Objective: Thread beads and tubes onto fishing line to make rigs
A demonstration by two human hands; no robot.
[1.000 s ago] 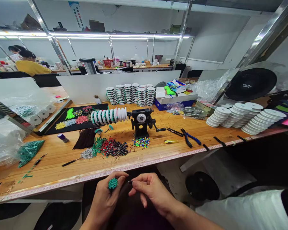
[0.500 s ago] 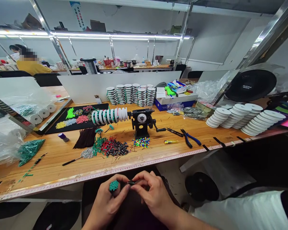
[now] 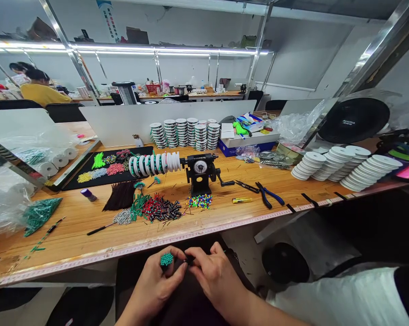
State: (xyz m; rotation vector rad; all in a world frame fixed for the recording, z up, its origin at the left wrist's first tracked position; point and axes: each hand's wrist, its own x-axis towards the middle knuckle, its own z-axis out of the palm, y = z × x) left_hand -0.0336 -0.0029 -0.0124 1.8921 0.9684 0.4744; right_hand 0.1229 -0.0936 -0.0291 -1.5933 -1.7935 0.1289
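Below the table edge, my left hand is closed round a bundle of green-tipped sticks, whose ends show above its curled fingers. Its thumb and forefinger meet at a small dark piece. My right hand pinches that same piece from the other side, fingertips nearly touching those of the left. The piece is too small to make out. On the table above the hands lie red, green and black tubes, multicoloured beads and a black winder carrying white spools.
White spool stacks stand at the right, near pliers and a yellow tube. A black mat with coloured piles lies left. A black stool is below right. People sit in the far left background.
My right hand has turned slightly, its fingers more bunched round the dark piece. The green bundle in my left hand has shifted a little right and up. The view has moved slightly.
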